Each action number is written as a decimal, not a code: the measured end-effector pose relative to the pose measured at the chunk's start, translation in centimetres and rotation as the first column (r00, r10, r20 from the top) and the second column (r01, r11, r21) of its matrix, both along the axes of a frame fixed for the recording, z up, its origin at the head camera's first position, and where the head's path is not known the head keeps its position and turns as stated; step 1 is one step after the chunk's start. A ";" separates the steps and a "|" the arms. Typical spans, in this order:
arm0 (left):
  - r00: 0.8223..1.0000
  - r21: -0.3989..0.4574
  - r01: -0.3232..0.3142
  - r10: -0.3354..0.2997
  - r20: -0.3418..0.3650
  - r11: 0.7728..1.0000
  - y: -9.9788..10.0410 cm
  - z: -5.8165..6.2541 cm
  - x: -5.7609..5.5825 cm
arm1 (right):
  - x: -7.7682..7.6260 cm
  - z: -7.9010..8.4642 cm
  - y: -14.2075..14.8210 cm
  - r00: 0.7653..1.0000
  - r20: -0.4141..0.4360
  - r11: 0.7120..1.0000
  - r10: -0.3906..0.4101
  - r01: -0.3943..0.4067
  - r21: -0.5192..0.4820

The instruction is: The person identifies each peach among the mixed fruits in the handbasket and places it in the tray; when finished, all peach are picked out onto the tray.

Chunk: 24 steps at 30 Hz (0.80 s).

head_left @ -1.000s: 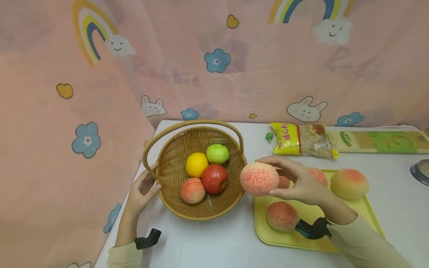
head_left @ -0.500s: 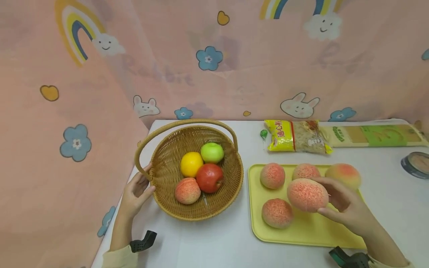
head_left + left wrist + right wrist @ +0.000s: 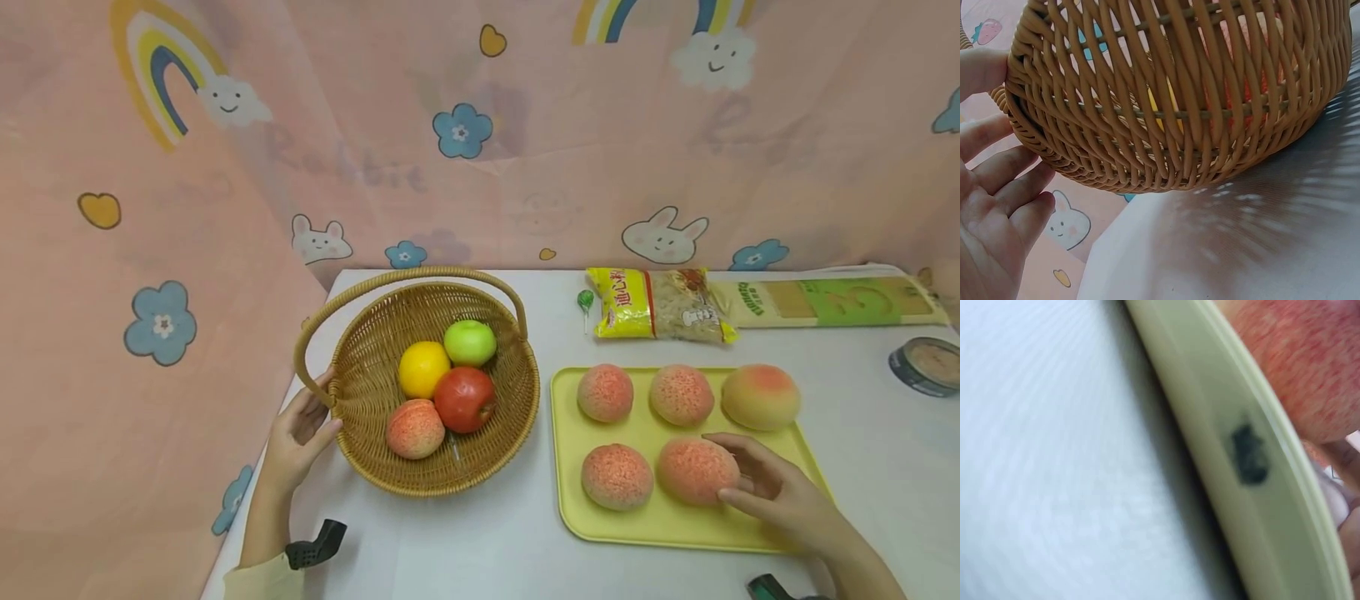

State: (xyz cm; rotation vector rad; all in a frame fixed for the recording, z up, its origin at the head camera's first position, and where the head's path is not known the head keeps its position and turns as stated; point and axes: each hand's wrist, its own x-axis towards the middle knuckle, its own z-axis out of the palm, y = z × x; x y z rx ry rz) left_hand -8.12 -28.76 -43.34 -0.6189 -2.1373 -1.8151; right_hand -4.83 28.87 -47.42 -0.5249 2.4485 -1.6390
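Note:
My left hand (image 3: 294, 446) holds the left rim of a wicker basket (image 3: 360, 450) near the foot of its handle; thumb and fingertips meet the weave in the left wrist view. A yellow round fruit (image 3: 423, 369), a green apple (image 3: 470, 342), a red apple (image 3: 465, 400) and a peach (image 3: 416, 429) lie inside the basket. On the yellow tray (image 3: 600, 529), my right hand (image 3: 783, 492) grips a pink peach (image 3: 697, 471) from its right side, thumb in front and fingers behind. Another peach (image 3: 617, 477) sits just left of it. The right wrist view shows mostly tray rim.
Along the tray's back row are two pink peaches (image 3: 605, 392) and a larger yellow-red peach (image 3: 761, 397). Behind stand a pasta bag (image 3: 660, 304), a green lollipop (image 3: 585, 302) and a long noodle pack (image 3: 832, 302). A round tin (image 3: 926, 367) is at far right.
My right hand has carried the pink peach from beside the basket's right rim rightward and down onto the tray's front row. My left hand stays at the basket rim; the view shifts slightly.

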 end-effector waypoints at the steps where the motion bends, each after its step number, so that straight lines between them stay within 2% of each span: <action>1: 1.000 0.004 0.000 0.000 -0.001 1.000 0.0 0.0 0.0 | 0.0 -0.1 0.1 1.000 0.008 1.000 0.008 -0.008 0.005; 12: 1.000 0.001 -0.003 0.003 0.005 1.000 0.1 0.1 0.1 | 0.2 -0.4 0.8 0.996 0.085 0.999 0.038 -0.039 0.021; 17: 1.000 0.003 0.002 -0.002 0.007 1.000 0.1 0.1 0.0 | 0.4 -0.4 0.9 0.990 0.140 0.995 0.015 -0.029 0.096; 24: 0.999 -0.013 0.005 -0.005 0.044 1.000 -0.2 -0.1 -0.1 | 0.2 -0.2 1.5 0.978 0.208 0.979 0.026 -0.068 0.195</action>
